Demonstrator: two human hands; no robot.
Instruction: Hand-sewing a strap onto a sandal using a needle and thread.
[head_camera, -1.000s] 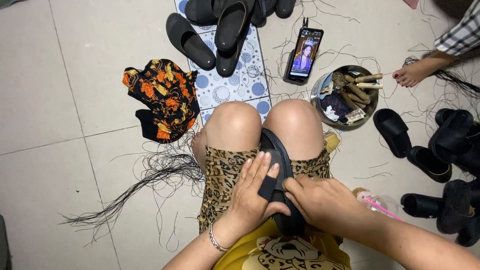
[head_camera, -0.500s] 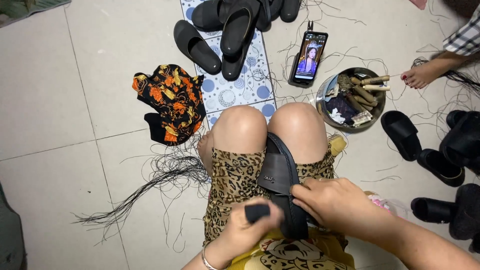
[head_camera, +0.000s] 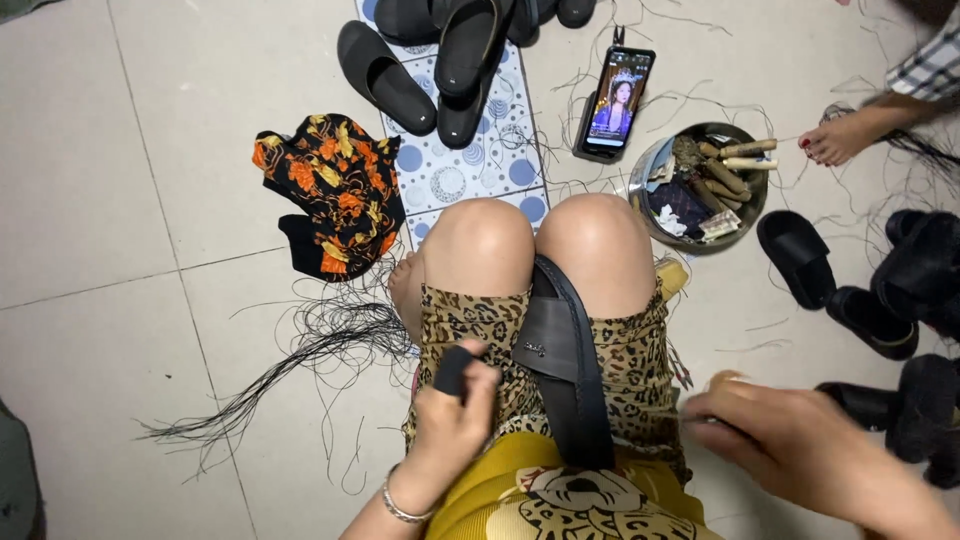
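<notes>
A black slipper strap piece (head_camera: 560, 350) lies along my lap between my knees, on leopard-print shorts. My left hand (head_camera: 455, 420) rests on my left thigh, with a black cover on its raised finger (head_camera: 452, 370); it grips nothing I can make out. My right hand (head_camera: 800, 445) is off to the right of my lap, blurred, closed on a small tool with a wooden handle (head_camera: 725, 381) and a thin metal tip toward the strap.
Black slippers (head_camera: 440, 50) lie on a dotted mat (head_camera: 470, 170) ahead; more (head_camera: 880, 300) at the right. A phone (head_camera: 615, 100), a metal bowl of tools (head_camera: 700, 185), an orange-black cloth (head_camera: 325, 190), loose black threads (head_camera: 300, 360) and another person's foot (head_camera: 840, 135) surround me.
Both hands have left the strap. My left hand lifted onto the thigh and my right hand swung out to the right, now holding the wooden-handled tool.
</notes>
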